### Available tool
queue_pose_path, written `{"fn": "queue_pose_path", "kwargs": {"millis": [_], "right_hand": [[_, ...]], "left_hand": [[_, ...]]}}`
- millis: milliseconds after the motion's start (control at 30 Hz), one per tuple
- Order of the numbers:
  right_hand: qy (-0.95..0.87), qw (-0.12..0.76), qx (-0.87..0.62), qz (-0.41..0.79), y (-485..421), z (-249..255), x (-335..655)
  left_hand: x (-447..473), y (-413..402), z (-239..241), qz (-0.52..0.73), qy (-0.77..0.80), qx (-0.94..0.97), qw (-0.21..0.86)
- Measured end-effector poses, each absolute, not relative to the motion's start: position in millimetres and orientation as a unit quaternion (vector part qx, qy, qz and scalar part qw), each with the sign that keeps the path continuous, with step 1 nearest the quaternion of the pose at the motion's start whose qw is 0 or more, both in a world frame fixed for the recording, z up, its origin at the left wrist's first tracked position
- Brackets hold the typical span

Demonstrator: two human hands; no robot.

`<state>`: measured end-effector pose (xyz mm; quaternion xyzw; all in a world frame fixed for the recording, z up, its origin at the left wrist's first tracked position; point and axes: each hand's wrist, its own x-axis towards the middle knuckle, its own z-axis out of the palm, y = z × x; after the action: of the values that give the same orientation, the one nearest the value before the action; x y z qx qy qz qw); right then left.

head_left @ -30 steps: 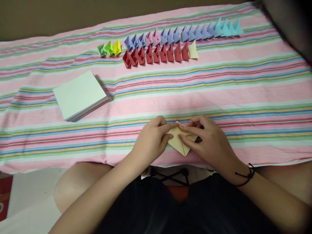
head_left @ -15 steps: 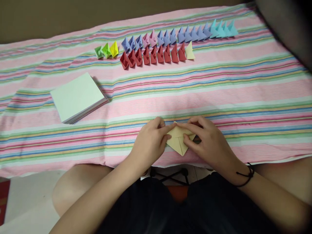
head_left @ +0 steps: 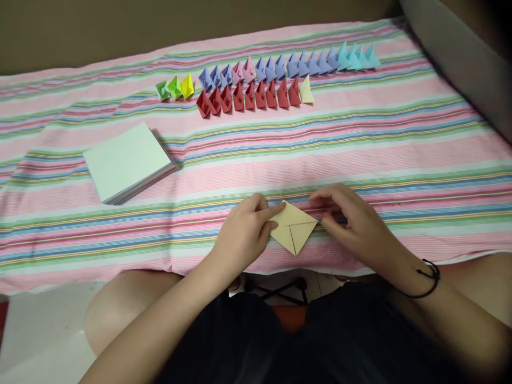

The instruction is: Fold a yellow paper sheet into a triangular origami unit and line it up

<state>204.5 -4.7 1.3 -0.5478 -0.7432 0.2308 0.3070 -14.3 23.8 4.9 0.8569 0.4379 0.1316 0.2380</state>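
A pale yellow sheet of origami paper (head_left: pixel 295 223), folded into a small diamond with flaps meeting along its middle, lies near the front edge of the striped cloth. My left hand (head_left: pixel 245 224) grips its left corner, index finger along the upper left edge and thumb on top. Just right of the paper's right corner is my right hand (head_left: pixel 349 216), holding nothing, its thumb and fingers apart. The left hand covers the paper's left corner.
Beyond the hands, a stack of pale green-topped paper (head_left: pixel 128 162) sits to the left. Rows of small folded paper pieces stand at the back: red ones (head_left: pixel 249 97), blue and purple ones (head_left: pixel 302 64), turquoise ones (head_left: pixel 356 57) and a yellow one (head_left: pixel 186 86).
My right hand has let go of the folded paper and moved right, baring its right corner. My left hand stays on the paper. The view has shifted slightly.
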Motion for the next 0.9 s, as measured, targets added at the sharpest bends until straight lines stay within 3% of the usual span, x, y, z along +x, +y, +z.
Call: {"fn": "queue_pose_path", "kwargs": {"millis": [200,400,633,900], "right_hand": [[-0.867,0.270,-0.416,0.050,-7,3,198],[-0.910,0.197,-0.344,-0.120,-10,1,191],[-0.911,0.201,-0.346,-0.103,-15,2,194],[-0.943,0.204,-0.252,-0.081,0,1,211]], "left_hand": [[-18,24,6,0.144,0.414,0.870,0.228],[-15,24,0,0.211,0.308,0.924,0.079],[-13,15,-1,0.164,0.221,0.959,-0.061],[-25,31,2,0.128,0.170,0.977,-0.015]]}}
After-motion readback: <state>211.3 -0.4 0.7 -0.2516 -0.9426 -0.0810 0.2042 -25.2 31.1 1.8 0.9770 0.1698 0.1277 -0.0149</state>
